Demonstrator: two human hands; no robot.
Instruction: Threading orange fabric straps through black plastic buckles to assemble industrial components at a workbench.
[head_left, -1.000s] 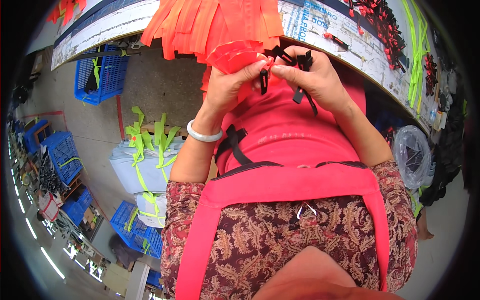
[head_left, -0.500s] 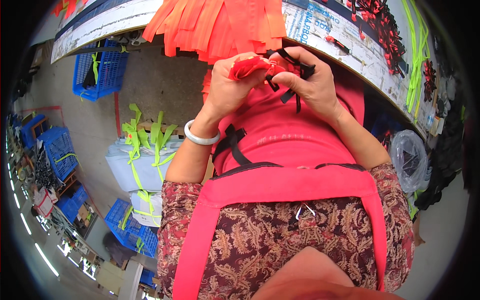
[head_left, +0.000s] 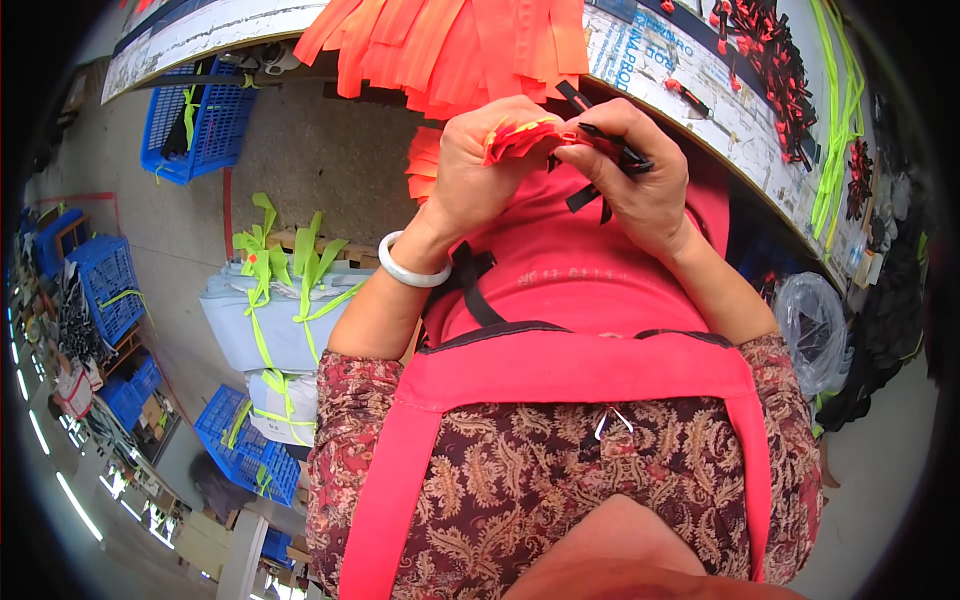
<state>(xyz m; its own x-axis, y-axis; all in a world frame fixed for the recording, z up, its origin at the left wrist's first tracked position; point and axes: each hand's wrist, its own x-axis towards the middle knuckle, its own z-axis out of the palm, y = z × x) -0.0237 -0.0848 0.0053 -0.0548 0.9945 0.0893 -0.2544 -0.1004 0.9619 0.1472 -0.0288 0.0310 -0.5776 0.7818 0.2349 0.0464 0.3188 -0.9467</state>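
Head view: the left hand (head_left: 480,165) pinches a folded orange strip (head_left: 520,135), fingers closed on it, held in the air just below the near edge of the worktable (head_left: 700,100). The right hand (head_left: 635,170) clamps a black strap piece (head_left: 615,145) against the strip's end. The joining step seems underway; next likely calls for feeding the strip through steadily.

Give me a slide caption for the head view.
Both hands, left and right, pinch an orange strap by the workbench.
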